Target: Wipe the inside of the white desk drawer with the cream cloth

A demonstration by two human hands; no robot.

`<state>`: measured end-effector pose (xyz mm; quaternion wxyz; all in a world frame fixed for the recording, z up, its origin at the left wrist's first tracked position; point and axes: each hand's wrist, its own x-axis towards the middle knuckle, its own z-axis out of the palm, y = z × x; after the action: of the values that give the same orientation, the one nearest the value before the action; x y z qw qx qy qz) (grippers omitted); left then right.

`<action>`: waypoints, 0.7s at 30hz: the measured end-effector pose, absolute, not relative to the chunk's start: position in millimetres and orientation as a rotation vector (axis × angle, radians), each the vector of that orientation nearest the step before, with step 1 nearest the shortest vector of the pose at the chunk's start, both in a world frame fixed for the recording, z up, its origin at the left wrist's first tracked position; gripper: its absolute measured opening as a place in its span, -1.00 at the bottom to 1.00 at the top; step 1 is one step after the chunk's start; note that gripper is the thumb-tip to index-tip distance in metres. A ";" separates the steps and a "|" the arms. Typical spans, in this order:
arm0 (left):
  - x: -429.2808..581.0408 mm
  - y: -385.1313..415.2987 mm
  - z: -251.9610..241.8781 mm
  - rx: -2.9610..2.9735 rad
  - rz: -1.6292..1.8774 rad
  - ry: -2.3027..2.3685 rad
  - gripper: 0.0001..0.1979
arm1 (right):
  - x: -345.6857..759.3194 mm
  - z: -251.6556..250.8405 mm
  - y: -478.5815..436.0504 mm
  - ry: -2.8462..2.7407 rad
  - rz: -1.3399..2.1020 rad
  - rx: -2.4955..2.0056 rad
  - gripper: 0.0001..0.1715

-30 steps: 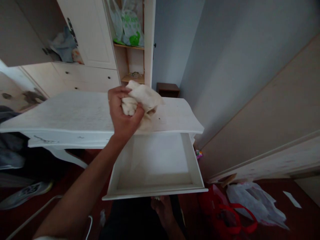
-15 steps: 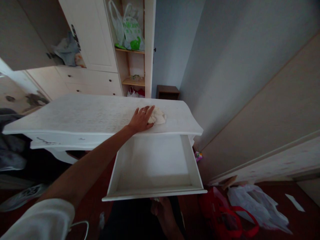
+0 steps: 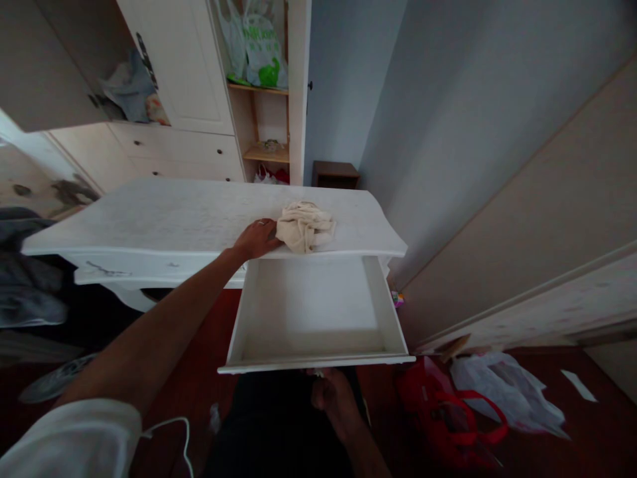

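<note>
My left hand (image 3: 259, 238) is at the left edge of a bunched cream cloth (image 3: 304, 228) on the white desk top (image 3: 194, 212). Its fingers curl against the cloth's side, and the fingertips are partly hidden by the folds. Under the cloth's edge, the desk's drawer (image 3: 318, 305) is pulled out towards me, and its inside is bare white. My right hand (image 3: 331, 395) is low at the drawer's front panel, fingers curled; a small pale thing shows by the fingertips, too dim to name.
A red bag (image 3: 432, 405) and a white plastic bag (image 3: 505, 388) lie on the floor to the right. Behind the desk stand a white wardrobe (image 3: 194, 79) with shelves and a small brown cabinet (image 3: 336, 174). Dark clothing (image 3: 30, 285) hangs at the left.
My left hand has slid left from the top of the cloth to its side, and more of the bunched cloth shows. The drawer front and my right hand appear higher in view, as the view has shifted.
</note>
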<state>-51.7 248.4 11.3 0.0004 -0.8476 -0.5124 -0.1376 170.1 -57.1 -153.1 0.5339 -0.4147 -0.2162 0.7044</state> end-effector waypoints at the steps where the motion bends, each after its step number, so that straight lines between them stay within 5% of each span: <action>1: -50.4 246.9 12.5 -2.654 -0.445 -1.624 -0.39 | 168.4 -150.8 -57.5 -0.518 1.687 -0.986 -0.47; 9: -52.1 244.3 13.0 -2.655 -0.469 -1.628 -0.35 | 160.4 -125.0 -53.9 -0.551 1.656 -0.997 -0.38; 15: -55.9 257.6 2.8 -2.653 -0.431 -1.537 -0.59 | 160.1 -108.3 -43.6 -0.564 1.566 -1.037 -0.38; 21: -57.9 268.3 -4.9 -2.618 -0.560 -1.572 -0.62 | 161.8 -111.0 -20.3 -0.520 1.490 -1.060 -0.38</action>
<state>-57.9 268.3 -4.9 0.0185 -0.8432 -0.5061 -0.1802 161.8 -20.3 -111.0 0.5812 -0.4537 -0.2224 0.6379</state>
